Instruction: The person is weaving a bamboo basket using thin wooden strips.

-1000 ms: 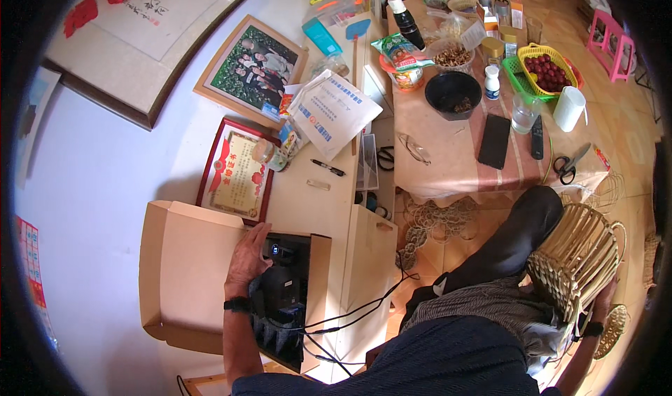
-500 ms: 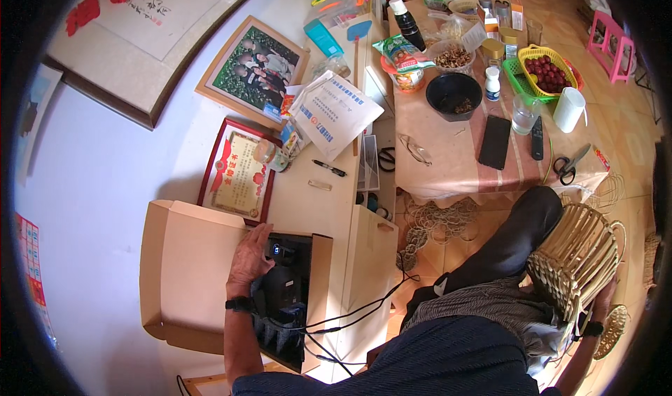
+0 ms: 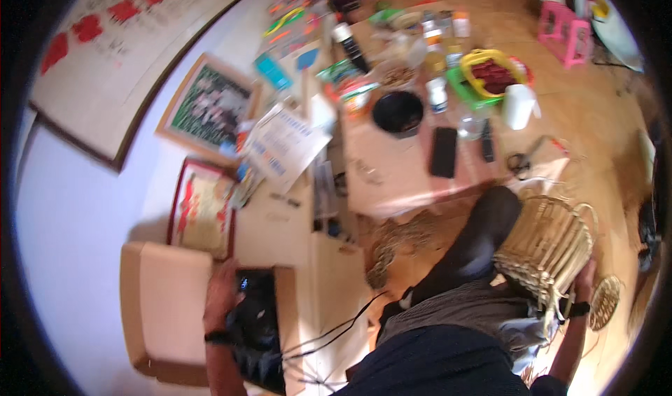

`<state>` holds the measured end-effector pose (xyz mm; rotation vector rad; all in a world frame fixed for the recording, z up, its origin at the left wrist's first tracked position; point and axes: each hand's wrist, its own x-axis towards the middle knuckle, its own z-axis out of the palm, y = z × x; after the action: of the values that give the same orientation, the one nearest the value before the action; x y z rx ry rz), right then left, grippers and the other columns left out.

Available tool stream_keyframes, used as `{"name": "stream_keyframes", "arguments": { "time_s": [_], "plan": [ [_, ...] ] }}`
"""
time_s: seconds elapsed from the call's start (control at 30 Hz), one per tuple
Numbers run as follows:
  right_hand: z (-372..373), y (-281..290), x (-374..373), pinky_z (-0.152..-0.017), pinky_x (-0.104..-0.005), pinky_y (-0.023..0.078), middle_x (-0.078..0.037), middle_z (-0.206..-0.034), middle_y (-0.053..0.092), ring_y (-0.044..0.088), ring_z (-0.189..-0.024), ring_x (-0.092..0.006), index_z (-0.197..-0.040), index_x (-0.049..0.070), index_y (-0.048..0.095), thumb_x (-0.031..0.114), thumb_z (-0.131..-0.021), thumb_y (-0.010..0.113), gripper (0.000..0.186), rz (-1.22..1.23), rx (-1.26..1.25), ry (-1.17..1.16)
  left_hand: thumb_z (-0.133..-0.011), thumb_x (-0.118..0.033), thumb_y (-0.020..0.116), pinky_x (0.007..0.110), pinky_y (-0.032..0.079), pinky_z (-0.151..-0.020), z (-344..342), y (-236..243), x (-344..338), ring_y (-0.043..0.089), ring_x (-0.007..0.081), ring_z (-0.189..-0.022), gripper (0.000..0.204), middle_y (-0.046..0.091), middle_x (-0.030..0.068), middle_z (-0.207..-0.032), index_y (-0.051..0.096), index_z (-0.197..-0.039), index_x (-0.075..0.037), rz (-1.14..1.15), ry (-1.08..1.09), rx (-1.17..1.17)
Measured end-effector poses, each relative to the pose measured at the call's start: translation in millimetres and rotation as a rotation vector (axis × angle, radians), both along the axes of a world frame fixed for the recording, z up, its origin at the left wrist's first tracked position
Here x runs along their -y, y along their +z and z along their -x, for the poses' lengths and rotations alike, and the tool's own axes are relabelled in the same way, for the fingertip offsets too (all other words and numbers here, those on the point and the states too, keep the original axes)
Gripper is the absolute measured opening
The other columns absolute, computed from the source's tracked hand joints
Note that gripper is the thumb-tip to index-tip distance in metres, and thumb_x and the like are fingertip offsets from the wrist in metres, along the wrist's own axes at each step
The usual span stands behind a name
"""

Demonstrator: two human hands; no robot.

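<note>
My left hand (image 3: pixel 221 294) is at the inner left edge of an open cardboard box (image 3: pixel 168 305), beside a black device (image 3: pixel 255 319) with a small lit display. Motion smears its fingers, so their hold is unclear. Over my lap at the right, a woven bamboo basket (image 3: pixel 544 245) lies tilted on its side. My right hand (image 3: pixel 584 275) grips the basket's right side, its fingers partly hidden by the slats. Black cables run from the box toward my body.
A cloth-covered table (image 3: pixel 392 186) ahead carries a black bowl (image 3: pixel 397 112), a phone (image 3: pixel 443 152), scissors (image 3: pixel 519 165) and a yellow basket of red fruit (image 3: pixel 493 74). A small woven disc (image 3: pixel 605 303) is at the far right. A pink stool (image 3: pixel 563 35) stands beyond.
The whole view has shifted and blurred, with the table now farther left. My left hand stays by the device in the box, and my right hand stays at the basket.
</note>
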<state>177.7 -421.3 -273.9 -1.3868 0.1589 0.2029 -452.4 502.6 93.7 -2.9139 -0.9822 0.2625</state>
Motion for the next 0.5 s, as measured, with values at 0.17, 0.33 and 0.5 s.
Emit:
{"name": "stream_keyframes", "arguments": {
  "time_s": [0.17,0.33,0.5],
  "plan": [
    [13.1,30.5,-18.0,-0.11,-0.0422,0.054,-0.016,-0.133,0.074,0.069,-0.119,-0.0233,-0.141,0.0,0.071,0.03,-0.118,0.043,0.048,0.415,0.155,0.101,-0.076,0.001,0.085,0.051,0.049,-0.118,-36.4,18.1,-12.0,0.061,0.042,-0.138,0.082,0.065,0.0189,-0.149,0.058,-0.153,-0.009,-0.015,-0.035,-0.13],
    [50.6,91.1,-137.6,-0.093,-0.037,0.059,-0.012,-0.118,0.078,0.073,-0.101,-0.0185,-0.138,0.001,0.071,0.021,-0.116,0.046,0.039,0.097,0.021,-0.056,-0.077,0.003,0.083,0.053,0.053,-0.109,-24.9,56.6,-34.7,0.065,0.0448,-0.126,0.074,0.068,0.0231,-0.134,0.059,-0.147,-0.003,-0.305,0.012,-0.153],
    [75.3,141.1,-134.8,-0.101,-0.0403,0.054,-0.018,-0.122,0.071,0.067,-0.112,-0.0258,-0.142,0.0,0.069,0.029,-0.117,0.053,0.042,0.457,0.122,0.0,-0.078,-0.001,0.086,0.056,0.055,-0.1,-135.7,81.5,21.8,0.066,0.0467,-0.121,0.067,0.068,0.0248,-0.124,0.061,-0.14,-0.001,-0.281,0.113,0.026]
  ]
}}
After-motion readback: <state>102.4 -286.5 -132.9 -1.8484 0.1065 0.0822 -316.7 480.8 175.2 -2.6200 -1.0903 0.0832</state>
